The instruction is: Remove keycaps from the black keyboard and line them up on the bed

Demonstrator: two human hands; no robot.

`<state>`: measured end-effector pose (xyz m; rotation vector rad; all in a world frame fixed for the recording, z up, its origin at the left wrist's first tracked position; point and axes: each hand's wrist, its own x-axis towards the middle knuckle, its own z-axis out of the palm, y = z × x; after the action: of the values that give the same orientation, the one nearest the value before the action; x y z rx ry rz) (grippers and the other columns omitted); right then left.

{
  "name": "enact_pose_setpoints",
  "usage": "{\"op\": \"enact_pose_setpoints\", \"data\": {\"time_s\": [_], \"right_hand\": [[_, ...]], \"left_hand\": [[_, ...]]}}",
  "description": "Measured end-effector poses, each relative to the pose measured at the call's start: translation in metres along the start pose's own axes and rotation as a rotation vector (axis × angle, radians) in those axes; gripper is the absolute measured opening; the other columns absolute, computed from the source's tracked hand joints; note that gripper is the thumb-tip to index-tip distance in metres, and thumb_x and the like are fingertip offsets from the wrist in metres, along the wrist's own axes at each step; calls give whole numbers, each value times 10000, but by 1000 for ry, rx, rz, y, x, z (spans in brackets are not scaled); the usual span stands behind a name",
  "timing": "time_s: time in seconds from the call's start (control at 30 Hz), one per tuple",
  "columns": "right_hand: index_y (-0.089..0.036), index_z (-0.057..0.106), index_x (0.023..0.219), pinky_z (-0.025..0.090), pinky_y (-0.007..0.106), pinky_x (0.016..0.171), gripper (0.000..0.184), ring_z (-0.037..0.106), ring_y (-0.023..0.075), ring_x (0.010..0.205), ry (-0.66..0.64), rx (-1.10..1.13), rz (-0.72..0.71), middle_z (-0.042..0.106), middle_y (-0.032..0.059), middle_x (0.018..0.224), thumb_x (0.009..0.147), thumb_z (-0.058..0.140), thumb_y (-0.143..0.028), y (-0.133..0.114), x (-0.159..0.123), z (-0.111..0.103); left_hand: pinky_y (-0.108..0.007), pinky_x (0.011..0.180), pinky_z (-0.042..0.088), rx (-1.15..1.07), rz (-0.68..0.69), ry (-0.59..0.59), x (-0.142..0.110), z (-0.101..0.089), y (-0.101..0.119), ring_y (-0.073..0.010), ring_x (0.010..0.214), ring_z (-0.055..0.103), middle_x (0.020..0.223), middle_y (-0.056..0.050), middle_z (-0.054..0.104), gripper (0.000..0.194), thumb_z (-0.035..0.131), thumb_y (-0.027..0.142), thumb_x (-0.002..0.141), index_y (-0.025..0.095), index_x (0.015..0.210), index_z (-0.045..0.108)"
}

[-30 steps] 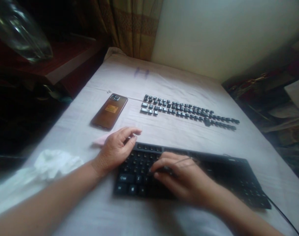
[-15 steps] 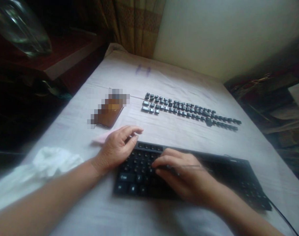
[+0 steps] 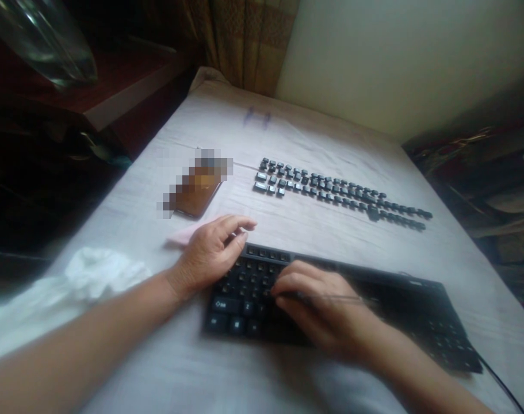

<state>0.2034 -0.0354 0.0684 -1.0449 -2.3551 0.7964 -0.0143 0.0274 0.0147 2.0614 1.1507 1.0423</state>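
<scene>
From where I stand, the keyboard (image 3: pixel 400 299) at lower centre looks like black plastic, mostly dull. The loose keys (image 3: pixel 328 186) mid-frame seem the same plastic, their tops catching a glossy light. Under them spreads a matt, lightly creased cloth sheet (image 3: pixel 322 233); crumpled, soft white fabric (image 3: pixel 102 276) sits lower left. Upper left, smooth reddish wood makes the shelf (image 3: pixel 127 86), bearing a clear, shiny bottle (image 3: pixel 50 40), glass or plastic, I can't tell.
</scene>
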Motion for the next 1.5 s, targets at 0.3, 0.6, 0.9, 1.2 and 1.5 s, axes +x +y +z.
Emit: {"op": "enact_pose_setpoints", "data": {"time_s": [0.3,0.6,0.9,1.2,1.5], "right_hand": [[-195,591,1018,554,257,666,128,682,156,717,63,-46,-71,720,45,834,959,494,-136,3,-6,10],[-203,616,1011,578,278,677,161,708,170,741,193,82,-28,735,53,845,927,518,-107,10,-11,19],[-222,666,971,608,295,709,203,731,173,789,426,252,78,760,30,867,902,547,-72,-3,-10,6],[-219,697,922,611,306,716,144,728,180,761,572,203,182,768,32,854,917,571,-150,-1,-4,16],[-215,691,943,611,281,727,185,739,175,784,604,194,101,770,42,853,896,560,-93,-5,-1,14]], "left_hand": [[-299,854,570,20,34,1,1,0,0,-150,901,696,1024,-34,740,218,527,126,912,194,1082,647],[-370,940,538,85,112,-41,-1,3,-1,-189,1019,676,1049,-59,734,252,474,95,921,184,1091,638],[-372,926,541,122,124,-45,-1,4,-3,-193,1009,676,1041,-56,732,268,464,94,925,189,1108,636],[-417,925,505,101,267,-67,-4,-5,9,-228,956,688,1013,-64,746,204,590,312,928,213,1095,651],[-434,1003,406,-24,215,-250,-10,0,29,-213,899,689,937,1,758,188,683,367,887,250,1033,661]]}}
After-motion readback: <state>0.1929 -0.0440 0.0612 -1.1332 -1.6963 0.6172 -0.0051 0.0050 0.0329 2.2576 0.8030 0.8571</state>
